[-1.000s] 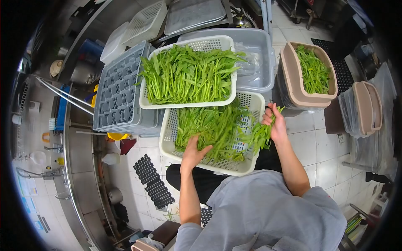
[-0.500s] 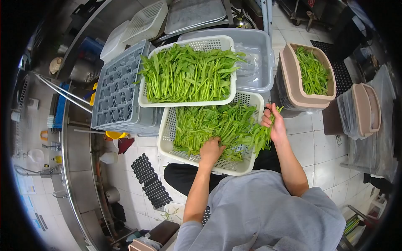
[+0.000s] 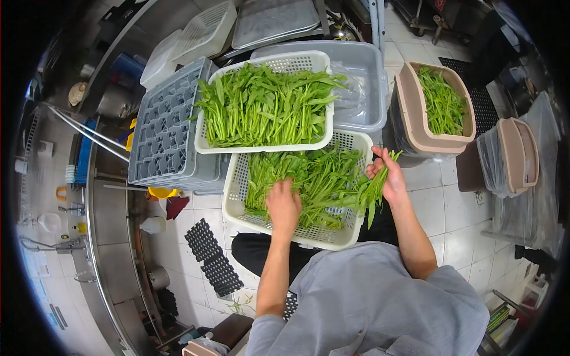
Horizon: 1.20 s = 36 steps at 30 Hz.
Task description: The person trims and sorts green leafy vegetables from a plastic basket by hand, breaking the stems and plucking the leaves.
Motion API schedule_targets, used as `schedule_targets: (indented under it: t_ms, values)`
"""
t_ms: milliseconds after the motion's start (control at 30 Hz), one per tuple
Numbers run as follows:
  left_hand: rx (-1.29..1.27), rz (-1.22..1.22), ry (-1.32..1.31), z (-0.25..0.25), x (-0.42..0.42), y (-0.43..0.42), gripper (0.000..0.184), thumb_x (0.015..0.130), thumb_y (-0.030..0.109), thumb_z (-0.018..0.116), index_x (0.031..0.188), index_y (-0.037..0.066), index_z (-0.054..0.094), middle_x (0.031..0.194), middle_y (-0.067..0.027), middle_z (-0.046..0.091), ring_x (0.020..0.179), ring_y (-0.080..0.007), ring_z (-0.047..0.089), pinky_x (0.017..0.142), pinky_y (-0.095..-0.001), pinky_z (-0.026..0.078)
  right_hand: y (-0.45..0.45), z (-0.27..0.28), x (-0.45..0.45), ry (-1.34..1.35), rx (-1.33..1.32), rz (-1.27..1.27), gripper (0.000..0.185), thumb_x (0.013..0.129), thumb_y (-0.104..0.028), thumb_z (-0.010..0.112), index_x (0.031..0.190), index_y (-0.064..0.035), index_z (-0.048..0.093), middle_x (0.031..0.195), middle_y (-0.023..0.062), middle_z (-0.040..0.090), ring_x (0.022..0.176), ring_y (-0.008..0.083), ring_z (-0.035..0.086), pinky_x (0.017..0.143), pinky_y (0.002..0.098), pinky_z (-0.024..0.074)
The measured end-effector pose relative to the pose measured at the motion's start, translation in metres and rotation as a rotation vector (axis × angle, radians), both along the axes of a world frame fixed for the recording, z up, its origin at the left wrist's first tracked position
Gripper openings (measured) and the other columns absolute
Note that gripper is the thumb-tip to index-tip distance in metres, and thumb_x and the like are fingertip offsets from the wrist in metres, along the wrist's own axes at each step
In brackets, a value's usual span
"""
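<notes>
My left hand (image 3: pixel 284 207) reaches into the lower white basket (image 3: pixel 234 202), its fingers bent down among the loose green vegetables (image 3: pixel 320 184); whether they grip any stems is hidden. At that basket's right edge, my right hand (image 3: pixel 389 175) is closed around a bunch of greens (image 3: pixel 371 193), with leaves hanging toward the basket. Above and partly over the lower basket sits the upper white basket (image 3: pixel 205 144), filled with long green stems (image 3: pixel 267 107) lying side by side.
A grey cup rack (image 3: pixel 163 130) stands left of the baskets, a grey tub (image 3: pixel 377 89) behind them. Right is a beige-rimmed bin (image 3: pixel 415 139) holding greens, then another bin (image 3: pixel 509 157). Black mats (image 3: pixel 212 255) lie on the tiled floor. Part of a person (image 3: pixel 496 47) shows upper right.
My left hand has shifted left and slightly up within the lower basket since half a second ago. My right hand stays near the basket's right edge with its bunch.
</notes>
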<state>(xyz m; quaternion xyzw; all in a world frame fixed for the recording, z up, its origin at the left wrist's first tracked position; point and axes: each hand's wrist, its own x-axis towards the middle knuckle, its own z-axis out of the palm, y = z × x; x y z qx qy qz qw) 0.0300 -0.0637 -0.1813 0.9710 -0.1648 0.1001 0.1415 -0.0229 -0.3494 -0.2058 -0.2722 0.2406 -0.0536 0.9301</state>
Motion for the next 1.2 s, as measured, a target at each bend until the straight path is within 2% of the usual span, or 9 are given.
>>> schedule_targets:
  t_ms: [100,267,367,533,733,900,1033,1133,1200]
  values:
    - [-0.151,-0.201,0.403,-0.033,-0.004,-0.009,0.016,0.083,0.014,0.065,0.097,0.007,0.069,0.104,-0.0102,0.064,0.103,-0.0322,0.059,0.084,-0.048,0.047,0.0,-0.005,0.001,-0.034,0.006,0.022,0.044,0.099,-0.041,0.054,0.124,-0.0039,0.054,0.068,-0.0009,0.052,0.069,0.0183,0.06,0.067,0.0314,0.0476]
    - [0.061,-0.185,0.286,-0.058,-0.012,-0.028,0.016,0.082,0.018,0.068,0.093,0.007,0.071,0.098,-0.0112,0.066,0.098,-0.0312,0.061,0.084,-0.0501,0.047,-0.003,-0.003,-0.002,-0.073,0.022,0.031,0.043,0.1,-0.041,0.053,0.123,-0.004,0.054,0.067,-0.0008,0.05,0.065,0.018,0.057,0.064,0.0314,0.0456]
    - [0.075,-0.175,0.361,-0.041,-0.007,-0.026,0.018,0.081,0.019,0.07,0.094,0.006,0.071,0.099,-0.012,0.067,0.099,-0.0315,0.061,0.086,-0.0475,0.047,-0.01,-0.001,-0.004,-0.068,0.023,0.0,0.042,0.1,-0.041,0.052,0.121,-0.0044,0.055,0.066,-0.0009,0.049,0.063,0.0173,0.055,0.061,0.0307,0.0436]
    - [-0.428,-0.102,0.43,0.021,0.002,0.006,0.021,0.086,0.018,0.069,0.1,0.002,0.07,0.1,-0.0158,0.069,0.095,-0.0342,0.064,0.083,-0.0413,0.05,-0.016,0.004,-0.007,-0.073,0.021,-0.037,0.04,0.1,-0.041,0.051,0.121,-0.0075,0.054,0.065,-0.0008,0.045,0.06,0.0154,0.05,0.057,0.029,0.041]
    - [-0.498,0.015,0.437,0.087,0.008,0.026,0.026,0.089,0.016,0.066,0.109,-0.001,0.068,0.101,-0.0198,0.07,0.094,-0.0301,0.069,0.083,-0.0341,0.051,-0.002,0.03,-0.001,-0.197,-0.052,0.04,0.033,0.099,-0.034,0.056,0.118,-0.0064,0.056,0.063,-0.0023,0.041,0.047,0.0079,0.035,0.046,0.0239,0.0291]
    - [-0.564,0.006,0.51,0.092,0.008,0.045,0.024,0.089,0.014,0.066,0.107,-0.002,0.067,0.09,-0.0117,0.07,0.081,-0.0173,0.065,0.075,-0.0303,0.05,0.01,0.075,0.005,-0.175,-0.537,0.13,0.02,0.094,-0.014,0.064,0.11,-0.0018,0.065,0.066,-0.0042,0.048,0.051,0.004,0.038,0.046,0.0212,0.0288]
    - [-0.723,0.06,0.761,0.094,0.009,0.053,0.022,0.092,0.013,0.064,0.105,-0.005,0.065,0.076,0.0,0.062,0.066,-0.0064,0.053,0.061,-0.023,0.044,0.018,0.103,0.008,-0.197,-0.658,0.185,0.02,0.091,-0.011,0.067,0.108,-0.0007,0.067,0.071,-0.0024,0.055,0.054,0.0024,0.042,0.048,0.0195,0.0304]
    - [-0.913,0.075,0.896,0.091,0.009,0.061,0.021,0.093,0.012,0.062,0.104,-0.006,0.064,0.073,0.0039,0.058,0.064,-0.003,0.049,0.057,-0.0192,0.039,0.023,0.117,0.009,-0.185,-0.758,0.216,0.018,0.09,-0.009,0.068,0.105,0.0002,0.069,0.076,-0.0018,0.061,0.06,0.0043,0.049,0.053,0.02,0.0377]
    - [-0.919,0.065,0.902,0.088,0.008,0.062,0.02,0.093,0.011,0.062,0.104,-0.006,0.064,0.073,0.0038,0.059,0.064,-0.003,0.049,0.057,-0.019,0.039,0.03,0.124,0.011,-0.354,-1.088,0.132,0.018,0.088,-0.007,0.07,0.104,-0.0007,0.07,0.081,0.0005,0.066,0.07,0.0094,0.058,0.061,0.0238,0.0462]
